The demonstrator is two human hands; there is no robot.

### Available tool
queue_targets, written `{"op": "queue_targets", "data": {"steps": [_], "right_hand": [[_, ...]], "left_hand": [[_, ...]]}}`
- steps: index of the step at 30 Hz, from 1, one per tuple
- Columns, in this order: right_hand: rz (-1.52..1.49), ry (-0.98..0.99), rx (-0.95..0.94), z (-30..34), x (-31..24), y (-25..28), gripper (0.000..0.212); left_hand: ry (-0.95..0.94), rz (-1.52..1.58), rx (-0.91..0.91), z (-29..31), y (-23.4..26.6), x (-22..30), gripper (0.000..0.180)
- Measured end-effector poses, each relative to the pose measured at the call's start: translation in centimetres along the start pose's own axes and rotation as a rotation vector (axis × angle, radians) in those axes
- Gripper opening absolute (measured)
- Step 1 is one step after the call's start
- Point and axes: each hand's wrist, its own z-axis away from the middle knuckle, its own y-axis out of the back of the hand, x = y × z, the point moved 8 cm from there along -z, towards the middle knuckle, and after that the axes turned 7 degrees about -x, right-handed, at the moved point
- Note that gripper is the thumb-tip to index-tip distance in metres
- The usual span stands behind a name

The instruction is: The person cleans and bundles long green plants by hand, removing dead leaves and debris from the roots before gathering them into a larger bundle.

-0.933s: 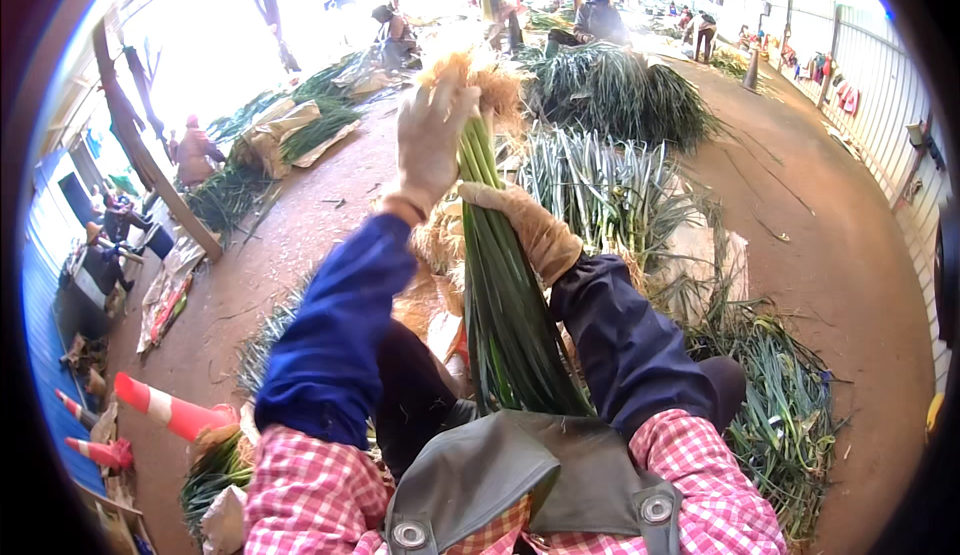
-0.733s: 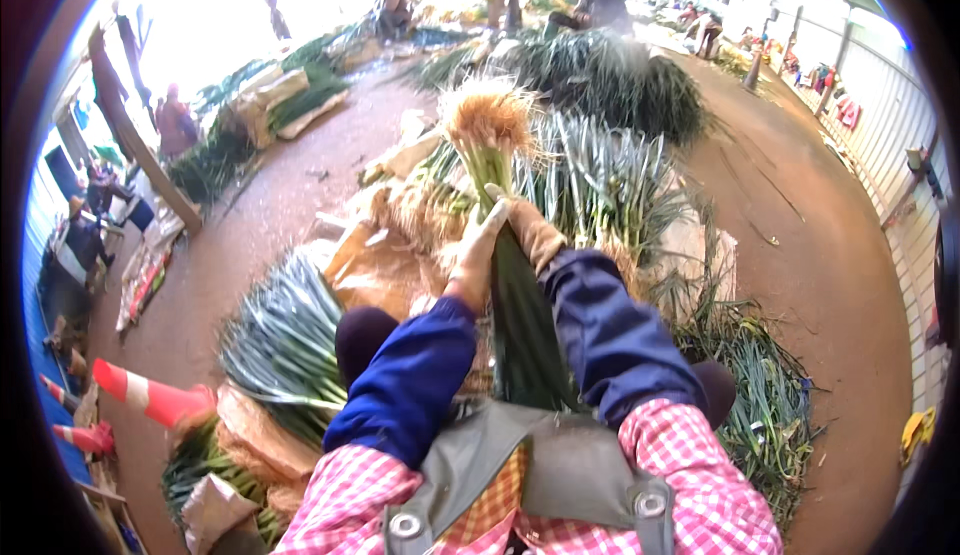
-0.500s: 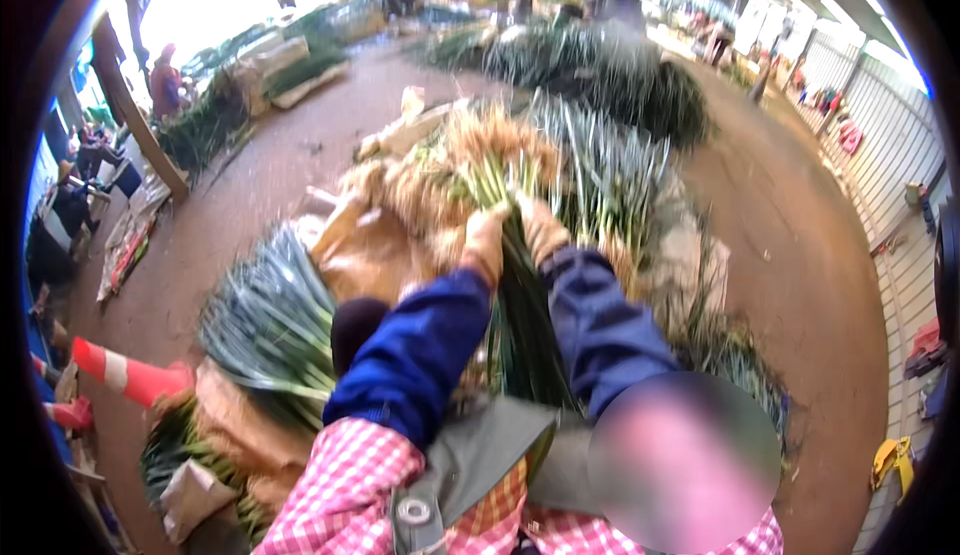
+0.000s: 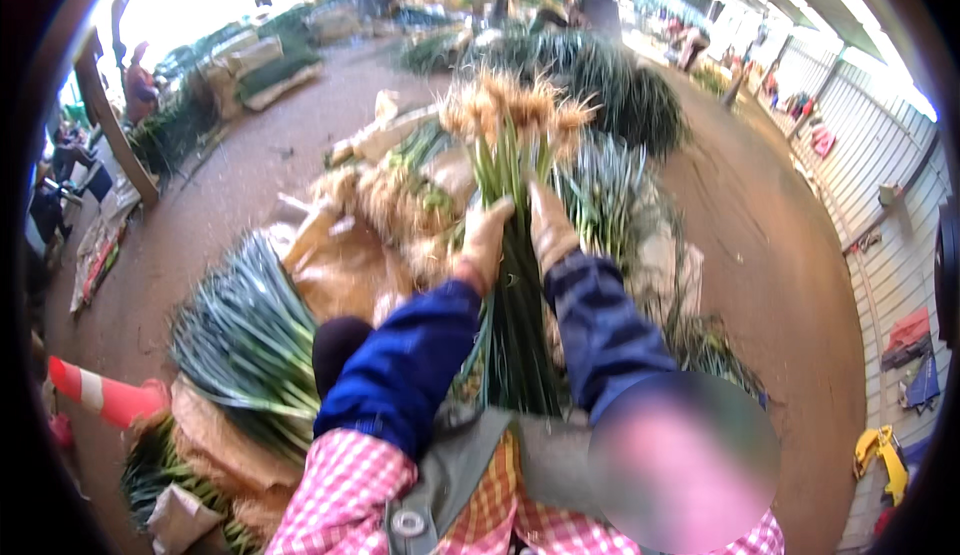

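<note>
In front of my body I hold a bunch of green onions [image 4: 512, 170] with both hands. Its bushy tan roots [image 4: 515, 105] point away from me, and the long dark leaves hang down toward my lap. My left hand [image 4: 487, 235], in a pale glove, is closed around the left side of the stalks. On the right side my right hand [image 4: 548, 225], gloved alike, grips the same bunch. Just left of it lies a heap of green onions with tan roots [image 4: 385, 200]. More green onions [image 4: 605, 190] lie to the right, leaves pointing away.
A large pile of green onions [image 4: 245, 325] lies at my left beside a brown sheet [image 4: 340, 265]. An orange-and-white traffic cone [image 4: 105, 393] lies tipped over at far left. Further piles [image 4: 590, 75] stand ahead on the brown floor [image 4: 760, 255]. A corrugated wall [image 4: 890, 145] runs along the right.
The bunch has been lifted off the heap, so its roots now stand higher and apart from the other roots. Both hands still hold it. My view has shifted slightly to the right.
</note>
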Motion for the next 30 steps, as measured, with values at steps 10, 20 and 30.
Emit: {"op": "queue_targets", "data": {"steps": [10,20,30], "right_hand": [[-0.039,0.279,-0.305,10.4,-12.2,-11.2,0.045],[0.659,0.624,-0.65,15.5,-21.1,-20.8,0.027],[0.46,1.049,-1.093,23.1,-21.6,-40.0,0.025]], "left_hand": [[-0.353,-0.229,-0.2,2.1,-3.9,6.3,0.031],[-0.963,-1.056,-0.122,11.3,-8.5,21.5,0.048],[-1.069,-1.604,0.09,12.5,0.8,40.0,0.04]]}}
